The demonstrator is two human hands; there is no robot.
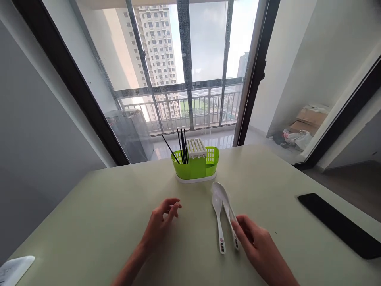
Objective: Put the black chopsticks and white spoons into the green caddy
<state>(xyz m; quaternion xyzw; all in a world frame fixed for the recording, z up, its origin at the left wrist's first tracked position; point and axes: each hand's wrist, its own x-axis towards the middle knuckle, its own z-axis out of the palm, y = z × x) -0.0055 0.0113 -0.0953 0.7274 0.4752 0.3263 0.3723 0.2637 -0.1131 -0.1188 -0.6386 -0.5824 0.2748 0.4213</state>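
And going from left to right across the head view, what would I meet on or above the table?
White object, left hand, green holder, white spoons, right hand, long black object.

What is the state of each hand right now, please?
Left hand: open, fingers loosely curled, holding nothing visible.
Right hand: closed, holding a large white spoon.

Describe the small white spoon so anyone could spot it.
On the pale green table, find the bright green utensil holder. On its near side, left of the right hand, lies the small white spoon. Unlike the larger white spoon to its right, it has a narrower bowl and no hand touches it.
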